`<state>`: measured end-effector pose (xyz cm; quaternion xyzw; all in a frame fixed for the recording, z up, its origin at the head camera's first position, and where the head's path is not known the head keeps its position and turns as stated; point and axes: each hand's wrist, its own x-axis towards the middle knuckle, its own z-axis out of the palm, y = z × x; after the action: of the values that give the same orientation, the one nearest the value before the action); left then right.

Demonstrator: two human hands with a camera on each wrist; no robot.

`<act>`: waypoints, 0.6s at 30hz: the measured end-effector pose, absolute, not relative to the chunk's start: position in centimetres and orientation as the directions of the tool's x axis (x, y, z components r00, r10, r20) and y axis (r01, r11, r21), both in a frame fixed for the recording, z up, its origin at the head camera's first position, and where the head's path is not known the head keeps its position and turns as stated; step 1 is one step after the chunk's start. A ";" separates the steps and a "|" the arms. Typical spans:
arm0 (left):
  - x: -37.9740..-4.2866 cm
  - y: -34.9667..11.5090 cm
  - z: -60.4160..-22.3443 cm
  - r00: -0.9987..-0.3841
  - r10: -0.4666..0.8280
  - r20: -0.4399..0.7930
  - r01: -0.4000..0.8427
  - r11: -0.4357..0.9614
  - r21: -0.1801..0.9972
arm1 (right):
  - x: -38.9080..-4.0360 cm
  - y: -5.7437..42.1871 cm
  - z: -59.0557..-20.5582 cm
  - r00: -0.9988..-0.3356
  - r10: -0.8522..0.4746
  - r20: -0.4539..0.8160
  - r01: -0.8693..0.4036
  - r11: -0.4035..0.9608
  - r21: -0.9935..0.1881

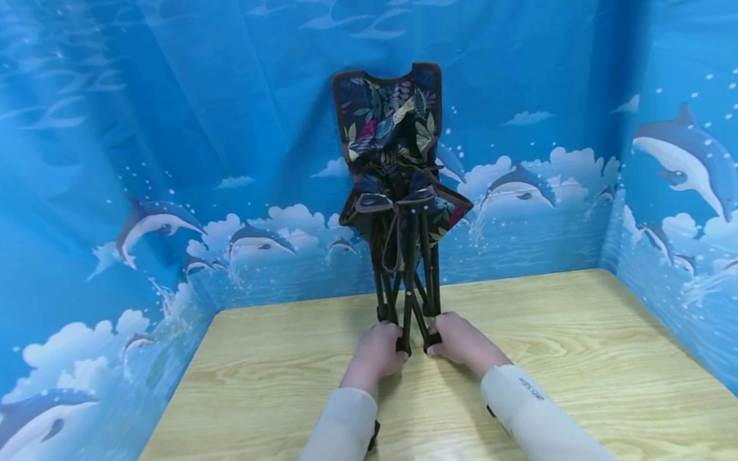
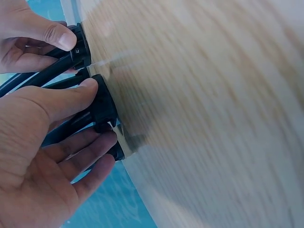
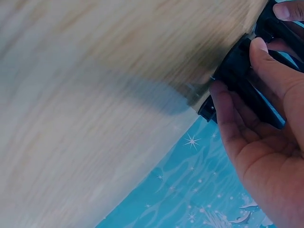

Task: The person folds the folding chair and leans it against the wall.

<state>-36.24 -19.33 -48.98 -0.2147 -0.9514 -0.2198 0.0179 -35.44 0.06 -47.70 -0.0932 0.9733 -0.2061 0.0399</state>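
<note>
A folding chair (image 1: 392, 122) with dark leaf-patterned fabric stands upright and mostly folded at the far part of the table, its black tube legs crossing near the bottom. My left hand (image 1: 379, 348) grips the front left foot (image 2: 102, 102) of the chair, thumb on top and fingers below in the left wrist view. On the other side, my right hand (image 1: 460, 339) pinches the front right foot (image 3: 233, 61) between thumb and fingers. The two feet are a short gap apart, resting at the tabletop. Behind them, the back legs are partly hidden.
The wooden table (image 1: 260, 416) extends on both sides of the chair and toward me. A blue curtain (image 1: 234, 125) printed with dolphins and clouds hangs close behind the chair and along both sides.
</note>
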 end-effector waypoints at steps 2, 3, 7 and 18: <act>-36.3 -19.5 -49.0 -0.912 0.392 0.125 0.405 0.805 0.434 | -35.5 0.0 -47.8 -0.979 -0.199 -0.037 -0.166 0.897 -0.410; -36.3 -19.6 -49.0 -0.913 0.388 0.125 0.401 0.802 0.443 | -35.6 0.0 -47.8 -0.979 -0.200 -0.035 -0.168 0.896 -0.410; -36.5 -19.8 -49.0 -0.912 0.385 0.143 0.405 0.788 0.464 | -35.8 0.0 -47.8 -0.975 -0.220 -0.034 -0.189 0.898 -0.397; -36.8 -20.2 -49.4 -0.899 0.420 0.121 0.416 0.738 0.530 | -35.6 0.5 -47.7 -0.970 -0.238 -0.055 -0.201 0.905 -0.375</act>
<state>-36.84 -20.16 -49.42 -0.2244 -0.9323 -0.2836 -0.0035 -35.64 0.52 -47.74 -0.1127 0.9746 -0.1868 0.0496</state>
